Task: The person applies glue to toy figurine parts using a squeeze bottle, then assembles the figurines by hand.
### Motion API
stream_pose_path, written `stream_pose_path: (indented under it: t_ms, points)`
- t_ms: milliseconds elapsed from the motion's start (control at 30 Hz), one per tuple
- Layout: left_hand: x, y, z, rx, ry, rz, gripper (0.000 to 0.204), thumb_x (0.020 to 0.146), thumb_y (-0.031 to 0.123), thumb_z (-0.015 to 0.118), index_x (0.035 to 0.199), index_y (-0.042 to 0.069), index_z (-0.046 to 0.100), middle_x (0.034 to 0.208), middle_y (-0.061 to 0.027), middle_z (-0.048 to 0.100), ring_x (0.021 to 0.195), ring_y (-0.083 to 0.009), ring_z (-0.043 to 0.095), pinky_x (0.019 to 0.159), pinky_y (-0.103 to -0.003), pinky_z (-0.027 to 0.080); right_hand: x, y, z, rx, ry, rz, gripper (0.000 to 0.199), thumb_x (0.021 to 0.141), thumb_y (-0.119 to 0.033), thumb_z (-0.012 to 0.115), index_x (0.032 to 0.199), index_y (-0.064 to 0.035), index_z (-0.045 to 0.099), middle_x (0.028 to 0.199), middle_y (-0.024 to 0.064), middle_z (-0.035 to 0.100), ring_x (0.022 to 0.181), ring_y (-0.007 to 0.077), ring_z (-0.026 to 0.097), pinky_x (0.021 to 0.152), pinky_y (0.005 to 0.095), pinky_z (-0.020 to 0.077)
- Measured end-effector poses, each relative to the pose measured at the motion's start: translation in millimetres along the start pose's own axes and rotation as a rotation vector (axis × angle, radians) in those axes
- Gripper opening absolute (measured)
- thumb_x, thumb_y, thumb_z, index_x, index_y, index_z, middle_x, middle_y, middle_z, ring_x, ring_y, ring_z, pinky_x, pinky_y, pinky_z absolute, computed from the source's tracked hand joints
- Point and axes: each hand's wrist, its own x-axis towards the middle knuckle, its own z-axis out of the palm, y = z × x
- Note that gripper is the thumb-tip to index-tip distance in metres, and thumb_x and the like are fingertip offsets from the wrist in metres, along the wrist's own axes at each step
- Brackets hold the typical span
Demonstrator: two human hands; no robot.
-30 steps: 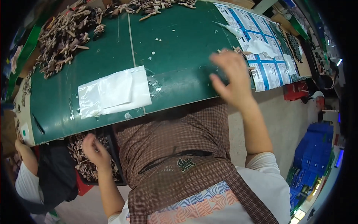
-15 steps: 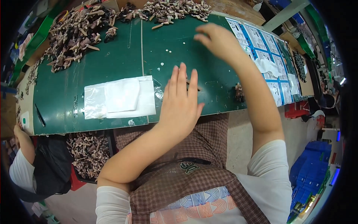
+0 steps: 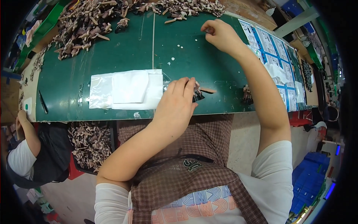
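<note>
My left hand [image 3: 174, 100] rests at the near edge of the green tabletop, fingers together and curled over a small painted figurine [image 3: 197, 95]. A flat tan blade-like piece [image 3: 207, 90] sticks out from the figurine to the right. Farther off, my right hand [image 3: 222, 36] is closed in a pinch on a small dark brown piece [image 3: 209, 30], mostly covered by the fingers. Another small figurine [image 3: 247, 93] stands beside my right forearm. Left of my left hand lie clear plastic bags with a folded white sheet [image 3: 130, 87] on top.
Heaps of similar figurines [image 3: 84, 24] cover the table's far left and far middle. Printed sheets [image 3: 279, 59] lie along the right side. Black tweezers [image 3: 43, 101] lie at the left end, where a co-worker's arm [image 3: 30, 130] reaches in. A crate of figurines [image 3: 90, 145] sits below the edge.
My right hand has closed from an open reach into a pinch on the small dark piece. My left fingers have curled, and more of the figurine under them shows. The view has shifted slightly.
</note>
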Motion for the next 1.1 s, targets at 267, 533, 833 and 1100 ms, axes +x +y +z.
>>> stream_pose_path:
  t_ms: [267, 533, 833, 1100]
  points:
    - [-1.1, -1.1, 5.0, -0.053, 0.068, -0.061, 0.062, 0.070, 0.015, 0.079, 0.122, -0.003, 0.051, 0.114, -0.0176, 0.052, 0.104, -0.0335, 0.052, 0.090, -0.039, 0.046, -89.9, -17.1, -2.7, 0.764, -0.091, 0.372, 0.021, 0.090, -0.006, 0.064, 0.110, -0.0015, 0.064, 0.091, 0.0054, 0.066, 0.076, 0.0131, 0.065, 0.067, 0.0260, 0.0525]
    - [-55.4, 8.4, -14.6, -0.692, 0.052, -0.040, 0.055, 0.070, 0.012, 0.078, 0.118, 0.001, 0.052, 0.116, -0.0170, 0.050, 0.110, -0.0322, 0.053, 0.090, -0.034, 0.049, -109.2, -53.7, -8.9, -0.130, 0.275, -0.158, 0.024, 0.089, -0.016, 0.064, 0.109, -0.0048, 0.067, 0.087, 0.0095, 0.063, 0.075, 0.0256, 0.064, 0.065, 0.0336, 0.0514]
    - [-130.7, -12.6, -44.4, -1.155, -0.119, -0.248, 0.073, 0.073, -0.001, 0.079, 0.137, 0.004, 0.045, 0.134, -0.0082, 0.042, 0.114, -0.0146, 0.051, 0.092, -0.028, 0.046, -68.8, -177.8, 10.0, 0.553, 0.172, -0.221, 0.014, 0.085, -0.016, 0.068, 0.092, -0.0044, 0.071, 0.079, 0.0102, 0.066, 0.066, 0.0235, 0.065, 0.059, 0.0317, 0.0506]
    - [-158.1, -31.7, -52.9, -1.087, 0.071, -0.268, 0.071, 0.072, 0.002, 0.079, 0.135, 0.004, 0.047, 0.131, -0.0106, 0.046, 0.113, -0.0194, 0.054, 0.093, -0.031, 0.049, -49.6, -199.0, 29.0, 0.380, 0.090, -0.300, 0.014, 0.087, -0.017, 0.062, 0.086, -0.0039, 0.066, 0.082, 0.0106, 0.065, 0.076, 0.0319, 0.064, 0.066, 0.0406, 0.0504]
